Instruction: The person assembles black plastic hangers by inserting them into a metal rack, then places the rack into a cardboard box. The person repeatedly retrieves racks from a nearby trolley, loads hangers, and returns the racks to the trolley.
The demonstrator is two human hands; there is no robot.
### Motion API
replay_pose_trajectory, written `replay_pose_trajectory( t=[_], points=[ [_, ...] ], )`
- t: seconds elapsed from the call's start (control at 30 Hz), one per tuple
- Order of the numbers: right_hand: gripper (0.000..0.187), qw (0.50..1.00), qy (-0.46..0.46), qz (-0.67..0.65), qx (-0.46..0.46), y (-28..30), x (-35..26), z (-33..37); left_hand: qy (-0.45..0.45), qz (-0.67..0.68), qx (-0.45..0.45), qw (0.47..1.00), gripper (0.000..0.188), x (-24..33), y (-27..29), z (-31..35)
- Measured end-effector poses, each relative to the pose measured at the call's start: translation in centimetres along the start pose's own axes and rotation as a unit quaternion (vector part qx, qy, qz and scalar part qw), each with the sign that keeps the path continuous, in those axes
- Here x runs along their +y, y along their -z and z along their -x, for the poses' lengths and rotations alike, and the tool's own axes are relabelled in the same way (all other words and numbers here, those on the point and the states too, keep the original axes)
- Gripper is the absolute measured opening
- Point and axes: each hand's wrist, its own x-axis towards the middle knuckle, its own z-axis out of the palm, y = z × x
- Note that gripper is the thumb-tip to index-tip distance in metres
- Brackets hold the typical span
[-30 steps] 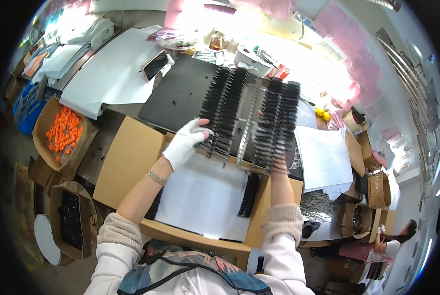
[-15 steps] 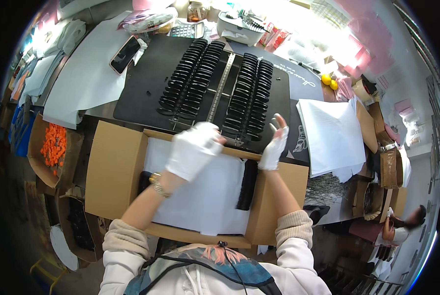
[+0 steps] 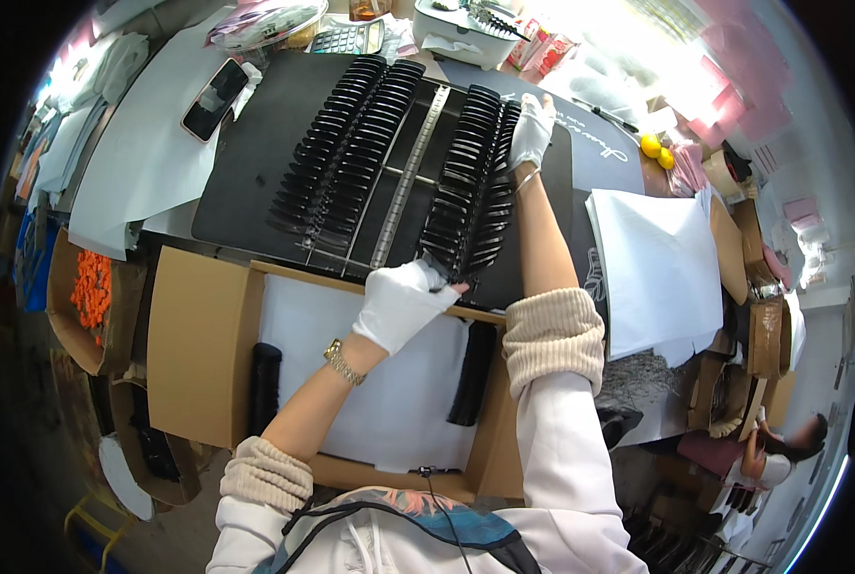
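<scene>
Two double rows of glossy black curved pieces, the left row (image 3: 351, 143) and the right row (image 3: 471, 182), sit on a metal rack with a ruler-like strip (image 3: 410, 177) down its middle. At the near end of the right row, my left hand (image 3: 404, 301), in a white glove with bare fingertips, is closed on it. My right hand (image 3: 533, 134), gloved the same way, grips the row's outer side near its far end; some of its fingers are hidden. Below my left hand is an open cardboard box (image 3: 198, 349) with white sheet lining (image 3: 370, 383) and black bundles (image 3: 471, 373) at its sides.
A black mat (image 3: 246, 182) lies under the rack. Farther left is a phone (image 3: 215, 99) on white paper. A paper stack (image 3: 652, 273) lies to the right; a carton of orange pieces (image 3: 91, 292) stands at left. Another person (image 3: 772, 454) is at far right.
My right hand has reached forward to the far part of the right row. My left hand has moved right onto its near end. The right row's pieces now lean differently.
</scene>
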Motion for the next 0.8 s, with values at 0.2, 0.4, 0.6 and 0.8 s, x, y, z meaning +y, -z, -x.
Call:
replay_pose_trajectory(
  t=[0.2, 0.4, 0.6, 0.8],
  points=[
    [0.037, 0.959, 0.078, 0.27, -0.032, -0.6, 5.6, -7.5, 0.025, 0.027, -0.04, 0.999, 0.031, 0.3, 1.6, -0.5],
    [0.043, 0.843, -0.088, 0.455, -0.272, 0.6, -2.4, -9.3, 0.049, -0.001, -0.094, 0.994, 0.032, 0.4, 2.2, -0.5],
    [0.072, 0.68, -0.232, 0.593, -0.364, -1.7, -7.4, -7.9, 0.019, 0.008, -0.02, 1.0, 0.035, 0.7, 1.5, -0.6],
    [0.065, 0.772, -0.075, 0.556, -0.298, -0.8, -5.0, -0.4, 0.087, -0.059, -0.006, 0.994, 0.047, 1.3, 0.7, -0.4]
  ],
)
